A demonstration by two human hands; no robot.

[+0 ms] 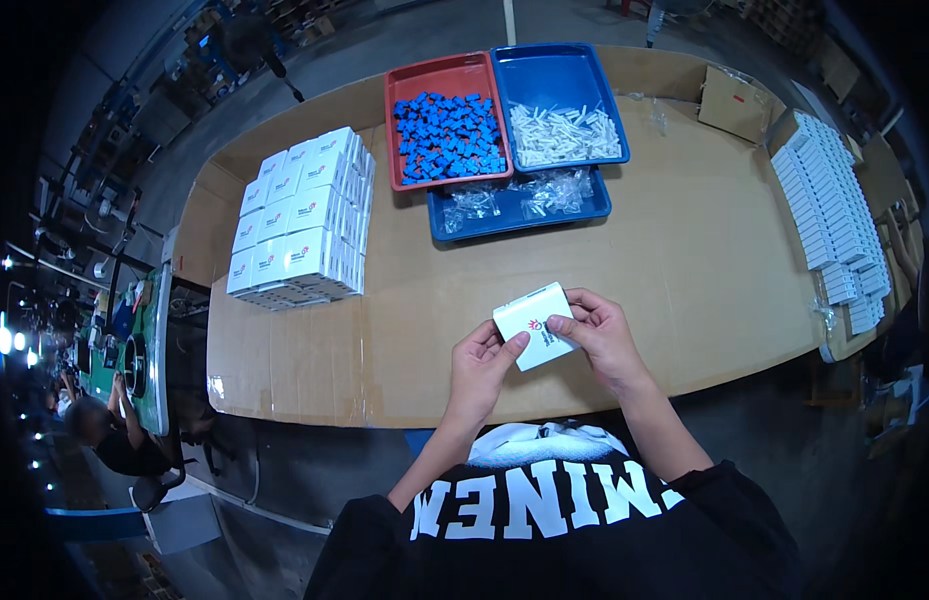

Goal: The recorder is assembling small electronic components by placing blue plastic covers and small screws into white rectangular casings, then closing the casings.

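Both hands on one white box

The left hand (482,362) and right hand (607,342) together grasp a flat, squarish white box (534,318), apparently cardboard, with a red emblem. Each thumb presses on the upper face, the other fingers curling behind; this two-sided grip probably steadies it and turns the face toward the person. The box is held over the near part of the brown cardboard-covered tabletop (675,270); whether it touches, I cannot tell.

Beyond it, a shallow blue plastic tray (515,226) holds clear plastic packets (563,194). A red plastic tray (440,78) of small blue pieces (450,140) and another blue tray (550,72) of slim white pieces (567,135) overlap its far side, likely to keep kinds separate within reach.

Farther out, white boxes stand in a tight block (295,220) at left and long rows (835,215) at right, presumably packed close to save space.
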